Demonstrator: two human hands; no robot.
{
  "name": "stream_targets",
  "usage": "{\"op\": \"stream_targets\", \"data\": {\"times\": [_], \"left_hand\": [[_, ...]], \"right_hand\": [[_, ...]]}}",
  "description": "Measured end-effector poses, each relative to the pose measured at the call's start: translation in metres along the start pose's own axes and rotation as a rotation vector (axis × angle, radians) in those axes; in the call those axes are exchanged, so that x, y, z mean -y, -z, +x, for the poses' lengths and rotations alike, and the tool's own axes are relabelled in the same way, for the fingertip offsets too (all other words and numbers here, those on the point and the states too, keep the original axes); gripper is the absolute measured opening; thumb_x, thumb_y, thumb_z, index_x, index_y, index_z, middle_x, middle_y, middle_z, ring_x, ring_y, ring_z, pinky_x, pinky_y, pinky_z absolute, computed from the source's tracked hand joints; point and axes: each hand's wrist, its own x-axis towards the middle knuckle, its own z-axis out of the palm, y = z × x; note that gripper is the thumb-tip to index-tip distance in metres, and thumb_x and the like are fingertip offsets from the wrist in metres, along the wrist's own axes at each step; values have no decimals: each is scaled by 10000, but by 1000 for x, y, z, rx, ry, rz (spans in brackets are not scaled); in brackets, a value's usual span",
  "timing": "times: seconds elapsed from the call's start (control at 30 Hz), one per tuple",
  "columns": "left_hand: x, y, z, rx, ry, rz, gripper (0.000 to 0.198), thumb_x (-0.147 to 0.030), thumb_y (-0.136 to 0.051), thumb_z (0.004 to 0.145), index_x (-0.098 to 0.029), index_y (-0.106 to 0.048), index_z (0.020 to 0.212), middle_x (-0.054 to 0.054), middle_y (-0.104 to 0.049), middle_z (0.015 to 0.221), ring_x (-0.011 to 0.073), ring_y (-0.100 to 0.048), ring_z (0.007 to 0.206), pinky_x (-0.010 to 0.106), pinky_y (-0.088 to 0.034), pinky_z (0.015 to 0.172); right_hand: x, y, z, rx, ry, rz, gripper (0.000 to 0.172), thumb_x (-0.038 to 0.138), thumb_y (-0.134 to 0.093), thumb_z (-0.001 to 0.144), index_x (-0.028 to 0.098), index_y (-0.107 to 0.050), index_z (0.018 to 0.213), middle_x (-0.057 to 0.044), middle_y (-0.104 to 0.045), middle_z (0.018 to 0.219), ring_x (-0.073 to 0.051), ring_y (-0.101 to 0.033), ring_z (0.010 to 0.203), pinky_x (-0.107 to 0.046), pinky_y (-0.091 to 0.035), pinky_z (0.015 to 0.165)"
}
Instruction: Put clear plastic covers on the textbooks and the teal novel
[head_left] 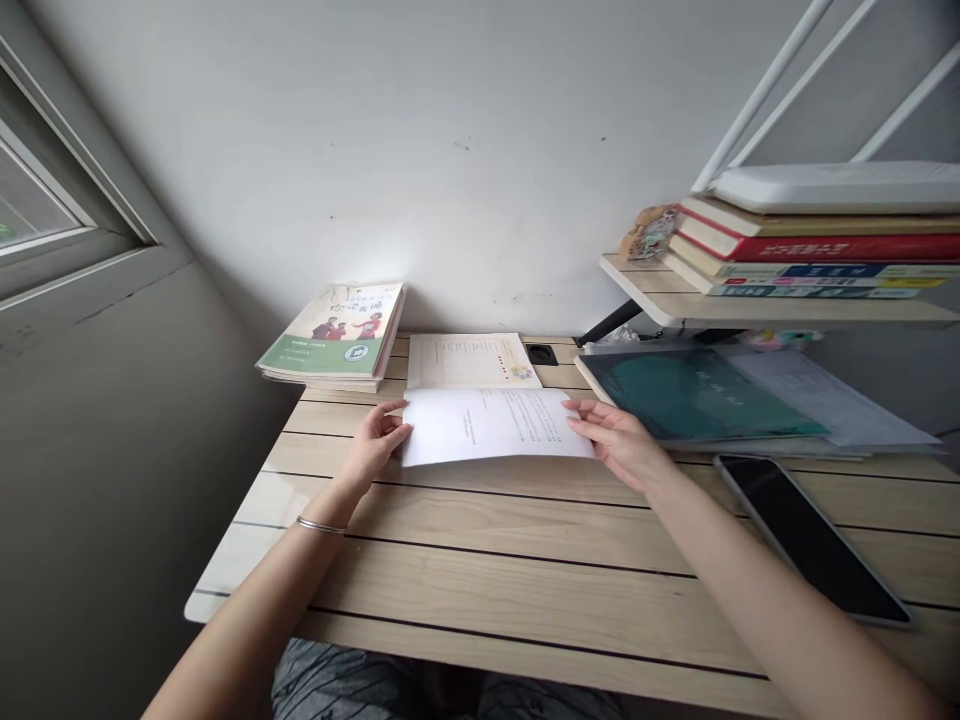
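White paper (pixel 487 425) lies on a pale wood-grain desk (pixel 525 600) striped with black lines.

Books (pixel 330 335) lie left of the papers (pixel 487 425); a phone (pixel 810 540) right (before a folder (pixel 697 395)).

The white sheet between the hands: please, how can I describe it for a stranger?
On the wooden desk, look at the middle. The white printed sheet lies there, the only paper under the left hand and right hand.

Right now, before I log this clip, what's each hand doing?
Left hand: holding the left edge of the white paper sheet.
Right hand: holding the sheet's right edge.
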Motion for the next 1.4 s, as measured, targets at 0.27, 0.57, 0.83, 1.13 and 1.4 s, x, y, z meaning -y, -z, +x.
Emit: {"op": "stream_targets", "data": {"times": [0.27,0.57,0.83,1.13,1.4], "left_hand": [[23,-4,2,-288,-226,327,271,-314,-512,838,-194,-509,1081,41,-623,878,165,-581,798,300,-456,708],[11,-23,-20,78,-348,1263,226,-352,-588,835,-215,-614,1013,96,-613,1041,292,-540,987,447,-418,798],[-3,-51,-7,239,-253,1410,225,-356,-684,756,-168,-610,856,121,-584,991,306,-548,975,434,-427,808],[10,-101,-9,262,-362,1425,497,-363,-569,858,-134,-457,1285,162,-344,1448,330,-321,1307,462,-308,1050],[-1,-117,-18,260,-291,1492,330,-360,-607,831,-122,-574,1058,162,-544,1170,298,-518,1079,404,-436,864]], "right_hand": [[20,-16,27,21,58,9,406,240,-800,565,243,-632,935,-14,-700,860,-223,-676,833,-386,-575,729],[20,-32,41,43,-88,89,358,130,-750,574,259,-614,879,-3,-711,950,-201,-656,964,-347,-557,807],[22,-40,53,1,-103,117,403,104,-759,532,234,-596,877,5,-701,852,-169,-661,800,-265,-536,630],[22,-44,64,-38,-29,92,419,113,-778,497,202,-583,858,4,-675,774,-152,-649,697,-246,-520,573],[7,-37,73,-18,58,1,453,207,-805,494,200,-596,896,-14,-682,778,-179,-658,710,-292,-537,625]]}}
